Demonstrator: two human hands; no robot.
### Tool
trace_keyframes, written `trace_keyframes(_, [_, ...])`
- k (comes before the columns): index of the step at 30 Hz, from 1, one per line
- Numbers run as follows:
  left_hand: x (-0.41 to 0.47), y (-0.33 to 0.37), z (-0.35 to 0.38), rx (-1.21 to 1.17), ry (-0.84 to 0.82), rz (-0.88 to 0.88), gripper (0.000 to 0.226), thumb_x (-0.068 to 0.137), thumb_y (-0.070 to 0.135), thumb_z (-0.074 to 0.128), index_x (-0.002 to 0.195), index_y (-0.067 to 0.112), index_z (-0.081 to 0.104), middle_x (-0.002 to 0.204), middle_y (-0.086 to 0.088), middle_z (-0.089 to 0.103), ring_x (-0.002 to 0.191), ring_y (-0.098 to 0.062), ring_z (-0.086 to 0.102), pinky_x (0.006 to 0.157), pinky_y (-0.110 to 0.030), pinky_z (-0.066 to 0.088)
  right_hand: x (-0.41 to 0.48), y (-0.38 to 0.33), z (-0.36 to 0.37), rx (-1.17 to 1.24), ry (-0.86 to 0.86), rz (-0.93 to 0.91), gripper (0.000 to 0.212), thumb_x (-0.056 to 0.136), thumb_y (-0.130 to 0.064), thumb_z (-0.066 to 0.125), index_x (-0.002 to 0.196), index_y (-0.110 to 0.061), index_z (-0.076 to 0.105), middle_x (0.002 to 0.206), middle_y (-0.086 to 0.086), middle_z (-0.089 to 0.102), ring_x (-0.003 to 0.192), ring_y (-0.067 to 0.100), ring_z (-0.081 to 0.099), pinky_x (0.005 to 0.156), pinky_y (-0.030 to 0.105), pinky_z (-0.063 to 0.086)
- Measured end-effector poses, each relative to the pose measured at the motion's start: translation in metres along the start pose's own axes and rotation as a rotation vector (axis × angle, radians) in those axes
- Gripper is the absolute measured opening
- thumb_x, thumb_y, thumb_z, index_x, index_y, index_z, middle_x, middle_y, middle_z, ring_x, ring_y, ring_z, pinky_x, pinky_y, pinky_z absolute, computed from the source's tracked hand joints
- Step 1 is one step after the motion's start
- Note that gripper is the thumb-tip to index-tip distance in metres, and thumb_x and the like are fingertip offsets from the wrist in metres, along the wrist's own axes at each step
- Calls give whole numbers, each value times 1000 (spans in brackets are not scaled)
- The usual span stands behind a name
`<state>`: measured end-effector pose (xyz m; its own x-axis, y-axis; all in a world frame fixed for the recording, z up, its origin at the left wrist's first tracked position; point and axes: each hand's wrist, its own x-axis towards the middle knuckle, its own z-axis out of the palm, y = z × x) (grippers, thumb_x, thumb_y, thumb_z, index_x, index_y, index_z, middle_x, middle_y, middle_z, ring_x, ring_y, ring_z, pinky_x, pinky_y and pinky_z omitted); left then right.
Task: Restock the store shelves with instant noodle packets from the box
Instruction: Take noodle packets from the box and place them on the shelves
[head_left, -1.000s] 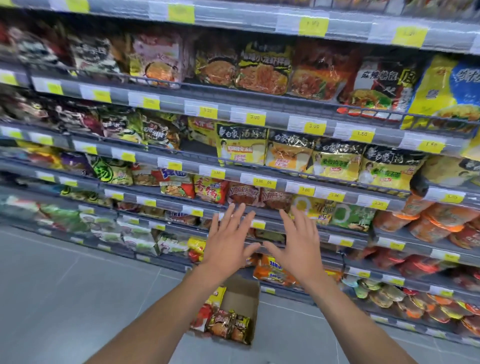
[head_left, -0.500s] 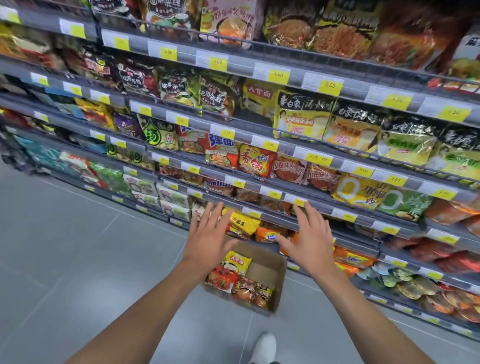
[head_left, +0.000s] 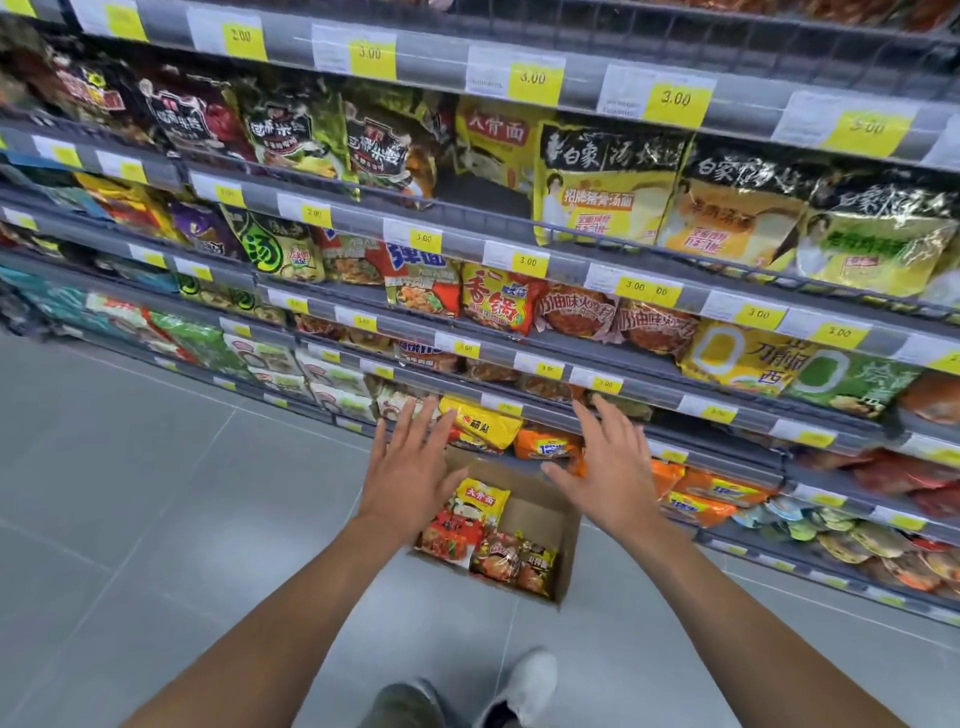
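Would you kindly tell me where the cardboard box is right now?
In the head view the cardboard box sits on the grey floor at the foot of the shelves, just below and between the left hand and right hand.

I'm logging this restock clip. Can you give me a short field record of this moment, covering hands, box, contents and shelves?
left hand: open, fingers spread, empty
right hand: open, fingers spread, empty
box: open cardboard, on the floor before the shelves
packets: several in the box, along its left and near sides
shelves: stocked with noodle packets
price tags: yellow, on the shelf rails
shoe: white, at the bottom edge
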<state>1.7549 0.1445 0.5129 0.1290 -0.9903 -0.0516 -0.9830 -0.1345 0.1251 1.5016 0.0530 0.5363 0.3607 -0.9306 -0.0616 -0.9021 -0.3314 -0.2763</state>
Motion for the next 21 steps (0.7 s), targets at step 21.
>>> trace_keyframes(21, [81,-65,220,-37,-130,252,80,96,62,45,160,27,11,168,-3,3,155,-25,-1,124,-49,13,30,49,212,113,-93,130,82,87,-54,64,154,-20,31,157,2,32,146,26,28,119,47,27])
